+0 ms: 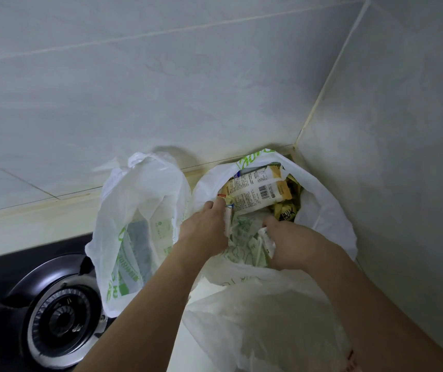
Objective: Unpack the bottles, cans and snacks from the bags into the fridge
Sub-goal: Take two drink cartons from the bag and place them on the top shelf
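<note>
Two white plastic bags with green print stand on the counter in the corner. The right bag [325,210] gapes open and shows cream and yellow snack packets [258,193] with a barcode, and darker green-gold packets [287,210] beneath. My left hand [207,226] grips the bag's near-left rim beside the packets. My right hand [292,240] grips the bunched near rim of the same bag. The left bag [139,224] has knotted handles and a dim shape inside. No fridge is in view.
A black gas hob with a round burner [62,315] lies at the lower left, touching the left bag. Pale tiled walls [215,89] meet in a corner behind the bags. More white plastic [263,304] spreads over the counter at the front.
</note>
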